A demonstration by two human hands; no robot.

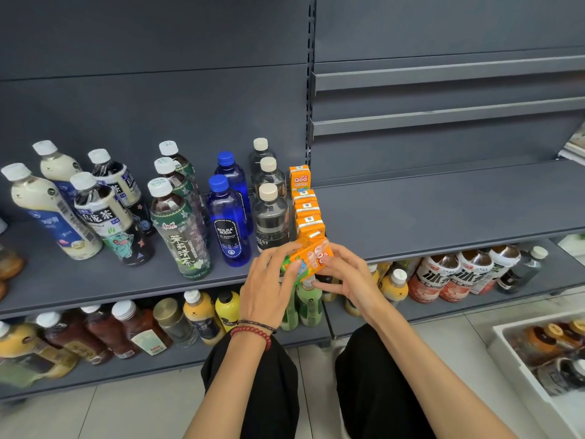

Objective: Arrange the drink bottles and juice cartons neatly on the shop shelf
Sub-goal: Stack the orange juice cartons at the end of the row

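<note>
At the bottom of the frame sat the person's knees in black trousers (253,391), with a red bead bracelet (253,332) on the left wrist. At the lower right stood a white crate (506,350) of bottles on the floor tiles.

Just above centre-bottom, both hands held one orange juice carton (311,255). The left hand (269,286) had its fingers curled round the carton's green end. The right hand (348,277) pinched the other side between thumb and fingers. The carton was tilted, at the front edge of the grey shelf (443,213), just before the nearest of a row of orange cartons (305,210) running back towards the rear panel.

Left of that row stood three dark soda bottles (270,213) in a file, then two blue bottles (229,223), green-labelled tea bottles (180,229), dark tea bottles (107,217) and milky bottles (47,210) at the far left. The lower shelf (474,308) carried mixed bottles.
</note>
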